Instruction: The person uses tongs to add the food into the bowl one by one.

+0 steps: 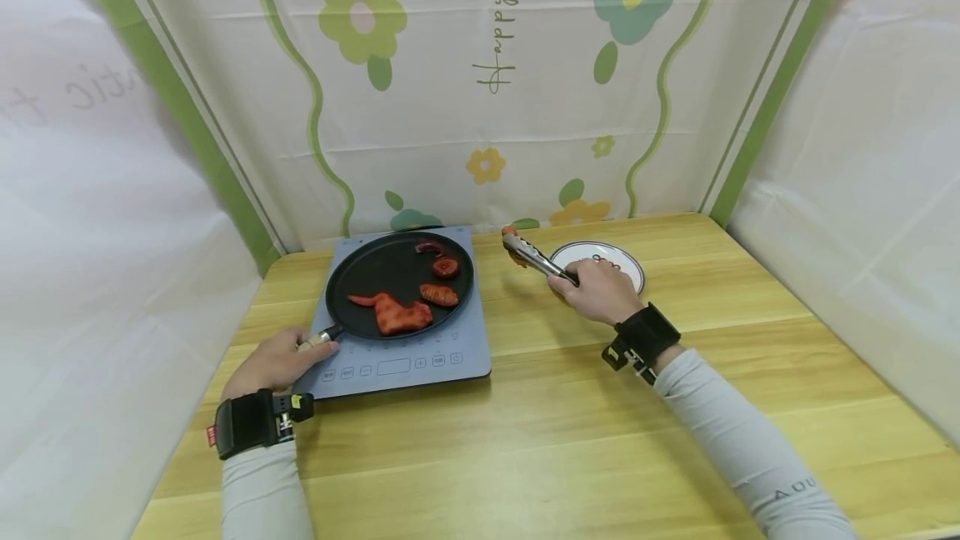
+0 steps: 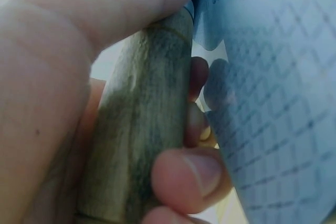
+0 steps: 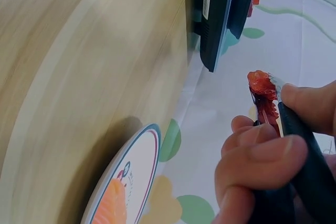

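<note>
My left hand (image 1: 273, 363) grips the wooden handle (image 2: 142, 103) of a black frying pan (image 1: 378, 265), fingers curled round it. The pan sits on a flat induction cooker (image 1: 450, 348). Inside it lie a red, wing-shaped meat piece (image 1: 397, 315), a scored brown-red piece (image 1: 438, 296) and a dark red piece with a curled, tentacle-like end (image 1: 444, 267). My right hand (image 1: 600, 290) holds metal tongs (image 1: 534, 257) with dark handles, raised between pan and plate. A reddish food piece (image 3: 261, 83) is pinched in their tips. Beyond that hand stands a white plate (image 1: 633, 261), partly hidden.
On the plate, the right wrist view shows an orange, white-striped slice (image 3: 111, 205) like salmon. Cooker and plate stand on a wooden table (image 1: 570, 457). A flower-printed cloth (image 1: 435, 107) hangs behind, with white cloth walls (image 1: 97, 257) at both sides.
</note>
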A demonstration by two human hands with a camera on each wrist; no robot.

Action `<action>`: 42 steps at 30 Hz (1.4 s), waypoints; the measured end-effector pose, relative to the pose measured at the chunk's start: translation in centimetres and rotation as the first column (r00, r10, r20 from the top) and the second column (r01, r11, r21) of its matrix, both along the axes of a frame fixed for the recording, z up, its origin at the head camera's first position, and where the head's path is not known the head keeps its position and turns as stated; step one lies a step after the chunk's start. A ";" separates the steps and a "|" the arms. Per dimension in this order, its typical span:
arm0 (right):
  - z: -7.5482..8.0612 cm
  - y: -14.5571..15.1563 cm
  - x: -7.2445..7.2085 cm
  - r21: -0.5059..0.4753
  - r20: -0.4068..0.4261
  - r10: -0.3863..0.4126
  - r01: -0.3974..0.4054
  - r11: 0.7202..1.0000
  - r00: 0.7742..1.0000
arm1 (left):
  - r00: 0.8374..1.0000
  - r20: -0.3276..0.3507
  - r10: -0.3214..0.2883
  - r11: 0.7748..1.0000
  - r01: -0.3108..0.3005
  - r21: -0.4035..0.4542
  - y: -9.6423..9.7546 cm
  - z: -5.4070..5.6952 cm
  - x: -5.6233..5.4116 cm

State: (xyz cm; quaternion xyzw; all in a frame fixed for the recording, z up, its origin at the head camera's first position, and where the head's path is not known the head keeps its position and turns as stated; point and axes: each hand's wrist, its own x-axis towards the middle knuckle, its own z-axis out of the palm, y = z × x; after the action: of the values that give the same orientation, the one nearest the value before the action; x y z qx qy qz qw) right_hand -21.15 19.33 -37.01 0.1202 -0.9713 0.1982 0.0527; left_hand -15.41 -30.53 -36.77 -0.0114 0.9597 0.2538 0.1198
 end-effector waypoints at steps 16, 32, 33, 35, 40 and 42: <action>0.4 -2.4 0.0 -0.059 0.001 0.043 -0.043 0.997 0.999 | 1.000 0.001 -0.001 1.000 0.001 0.006 -0.1 -0.1 0.0; 0.9 -5.1 0.1 -0.058 0.003 0.088 -0.088 0.994 0.996 | 1.000 -0.002 -0.003 1.000 0.003 0.009 0.0 0.0 0.1; 0.9 -5.2 0.1 -0.058 0.008 0.089 -0.089 0.994 0.996 | 1.000 -0.002 -0.003 1.000 0.003 0.010 0.0 0.0 0.1; 0.9 -5.4 0.1 -0.056 0.019 0.087 -0.086 0.995 0.996 | 1.000 -0.003 -0.004 1.000 0.004 0.014 0.1 0.0 0.2; 0.8 -5.7 0.1 -0.046 0.039 0.085 -0.084 0.995 0.996 | 1.000 -0.006 -0.005 1.000 0.005 0.022 0.1 0.1 0.2; 0.9 -5.9 0.1 -0.047 0.036 0.088 -0.087 0.995 0.995 | 1.000 -0.007 -0.006 1.000 0.006 0.020 0.1 0.0 0.2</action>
State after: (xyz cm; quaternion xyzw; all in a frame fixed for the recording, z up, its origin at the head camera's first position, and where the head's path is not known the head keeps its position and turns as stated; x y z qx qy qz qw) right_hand -21.04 13.38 -36.14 0.1576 -0.9612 0.2246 0.0280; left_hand -15.24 -30.44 -36.76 -0.0067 0.9576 0.2630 0.1174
